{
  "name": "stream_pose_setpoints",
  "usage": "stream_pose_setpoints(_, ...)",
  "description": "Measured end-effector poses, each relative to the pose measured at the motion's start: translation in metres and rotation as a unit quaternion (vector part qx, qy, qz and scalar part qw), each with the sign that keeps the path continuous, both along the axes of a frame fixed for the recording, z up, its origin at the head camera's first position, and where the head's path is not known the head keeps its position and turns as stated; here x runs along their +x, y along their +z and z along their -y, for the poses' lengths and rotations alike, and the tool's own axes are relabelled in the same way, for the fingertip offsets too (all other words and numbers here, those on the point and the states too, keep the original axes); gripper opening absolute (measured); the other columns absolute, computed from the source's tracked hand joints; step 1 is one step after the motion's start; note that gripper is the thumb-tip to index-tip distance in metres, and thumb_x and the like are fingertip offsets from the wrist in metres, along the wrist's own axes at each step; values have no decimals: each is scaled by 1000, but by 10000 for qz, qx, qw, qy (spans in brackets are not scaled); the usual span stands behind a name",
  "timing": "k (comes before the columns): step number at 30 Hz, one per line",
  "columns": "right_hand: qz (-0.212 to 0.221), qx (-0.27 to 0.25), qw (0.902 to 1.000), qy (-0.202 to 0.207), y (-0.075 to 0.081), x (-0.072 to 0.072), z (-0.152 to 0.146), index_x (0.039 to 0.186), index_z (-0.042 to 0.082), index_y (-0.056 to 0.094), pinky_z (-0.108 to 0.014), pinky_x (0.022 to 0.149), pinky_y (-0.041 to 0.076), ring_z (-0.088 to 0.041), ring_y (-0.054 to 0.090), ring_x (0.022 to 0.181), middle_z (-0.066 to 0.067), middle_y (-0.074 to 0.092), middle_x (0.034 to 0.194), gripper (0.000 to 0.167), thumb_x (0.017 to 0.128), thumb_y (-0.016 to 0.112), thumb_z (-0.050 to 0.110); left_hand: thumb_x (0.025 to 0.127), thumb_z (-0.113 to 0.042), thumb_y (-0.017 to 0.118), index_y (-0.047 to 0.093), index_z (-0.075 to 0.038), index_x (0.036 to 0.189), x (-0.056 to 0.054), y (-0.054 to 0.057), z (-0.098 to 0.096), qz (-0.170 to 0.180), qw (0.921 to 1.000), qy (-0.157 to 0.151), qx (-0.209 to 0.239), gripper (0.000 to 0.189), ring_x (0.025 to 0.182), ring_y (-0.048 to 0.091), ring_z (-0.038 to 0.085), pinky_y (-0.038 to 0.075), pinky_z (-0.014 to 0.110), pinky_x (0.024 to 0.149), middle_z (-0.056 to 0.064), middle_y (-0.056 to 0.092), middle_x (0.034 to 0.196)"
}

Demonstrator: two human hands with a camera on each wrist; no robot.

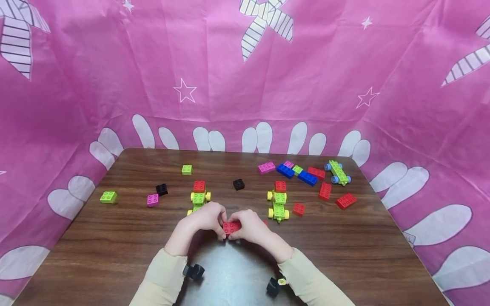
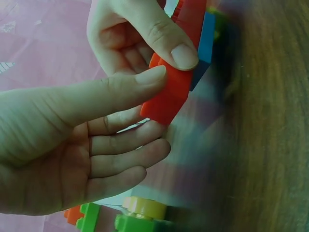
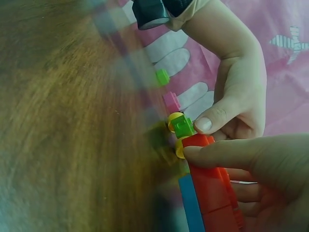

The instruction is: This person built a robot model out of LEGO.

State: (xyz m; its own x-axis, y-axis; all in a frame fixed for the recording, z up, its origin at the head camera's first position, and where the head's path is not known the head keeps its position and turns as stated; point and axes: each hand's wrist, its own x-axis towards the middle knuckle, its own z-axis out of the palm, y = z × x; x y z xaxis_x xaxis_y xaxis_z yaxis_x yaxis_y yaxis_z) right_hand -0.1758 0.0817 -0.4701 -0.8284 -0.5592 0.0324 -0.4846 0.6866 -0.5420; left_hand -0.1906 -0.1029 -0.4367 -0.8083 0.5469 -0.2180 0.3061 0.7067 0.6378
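At the table's near middle, my left hand and right hand meet at a red brick with studs on top. In the left wrist view, the left thumb and fingers pinch one end of that red brick, while the right thumb presses beside it. More red brick runs on past the right hand, with a blue brick along its underside. The right wrist view has the right thumb and fingers holding the red brick, above the blue brick. How the pieces join under the fingers is hidden.
Two lime wheeled bases, left and right, with yellow wheels stand beyond the hands, red bricks at their far ends. A blue-wheeled base lies far right. Loose red, blue, pink, lime and black bricks are scattered around.
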Motion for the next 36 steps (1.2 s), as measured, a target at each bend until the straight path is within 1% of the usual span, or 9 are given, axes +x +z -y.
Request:
stream_pose_setpoints(5, -76, -155, 9999, 13, 4, -1, -2, 96, 10, 75, -19, 61, 44, -6, 54, 70, 0, 73, 85, 30, 72, 88, 22, 68, -13, 89, 67, -5, 87, -1, 6, 6, 7, 9995, -210, 242, 30, 75, 66, 11, 55, 26, 71, 4, 72, 81)
stream_pose_setpoints(10, 9, -167, 9998, -46, 10, -2, -5, 99, 11, 76, -18, 64, 45, -6, 56, 73, 0, 74, 88, 32, 73, 87, 26, 76, -17, 84, 69, -3, 103, -2, 14, 17, 20, 9984, -148, 542, 34, 88, 68, 18, 57, 31, 80, 8, 72, 97)
stream_pose_setpoints(14, 118, -87, 9999, -79, 13, -4, -6, 102, 11, 76, -20, 66, 47, -8, 56, 75, -1, 74, 91, 34, 74, 86, 28, 83, -17, 78, 67, 0, 109, -4, 20, 26, -365, 9955, -9, 877, 33, 94, 68, 22, 57, 38, 85, 14, 72, 103)
stream_pose_setpoints(20, 167, -49, 9998, -100, 15, -6, -7, 104, 10, 76, -23, 70, 49, -10, 58, 79, -2, 74, 95, 36, 75, 86, 27, 88, -17, 73, 67, -5, 111, -6, 24, 40, -1110, 9852, 514, 1197, 26, 98, 67, 23, 54, 45, 90, 10, 72, 104)
stream_pose_setpoints(23, 160, -65, 9998, -130, 16, -8, -8, 104, 11, 76, -24, 71, 50, -11, 59, 80, -2, 74, 96, 35, 75, 86, 28, 90, -17, 71, 67, -7, 114, -7, 25, 45, -1313, 9781, 873, 1356, 26, 104, 66, 27, 53, 48, 92, 10, 71, 108)
stream_pose_setpoints(27, 139, -59, 9998, -144, 20, -10, -10, 104, 12, 76, -25, 73, 51, -12, 60, 83, -2, 74, 97, 35, 75, 86, 28, 89, -14, 71, 66, -5, 116, -12, 22, 51, -1561, 9645, 1401, 1606, 29, 109, 64, 32, 53, 50, 93, 14, 70, 113)
stream_pose_setpoints(30, 130, -55, 9998, -145, 22, -11, -12, 105, 12, 76, -26, 74, 51, -13, 60, 84, -2, 74, 98, 35, 75, 85, 28, 87, -13, 74, 65, -2, 116, -15, 18, 56, -1850, 9524, 1694, 1734, 32, 108, 64, 33, 53, 50, 92, 16, 69, 114)
stream_pose_setpoints(33, 116, -65, 9998, -159, 24, -13, -13, 105, 12, 76, -27, 74, 51, -14, 60, 85, -3, 74, 98, 35, 75, 85, 28, 86, -13, 75, 64, 0, 118, -19, 14, 62, -1992, 9454, 1875, 1770, 36, 108, 64, 34, 52, 51, 92, 19, 68, 115)
stream_pose_setpoints(36, 102, -63, 9997, -191, 25, -15, -15, 105, 12, 76, -28, 75, 51, -14, 60, 86, -3, 74, 99, 35, 75, 85, 27, 86, -14, 75, 62, 0, 122, -24, 9, 68, -1947, 9451, 1953, 1754, 42, 111, 62, 36, 51, 52, 95, 21, 66, 119)
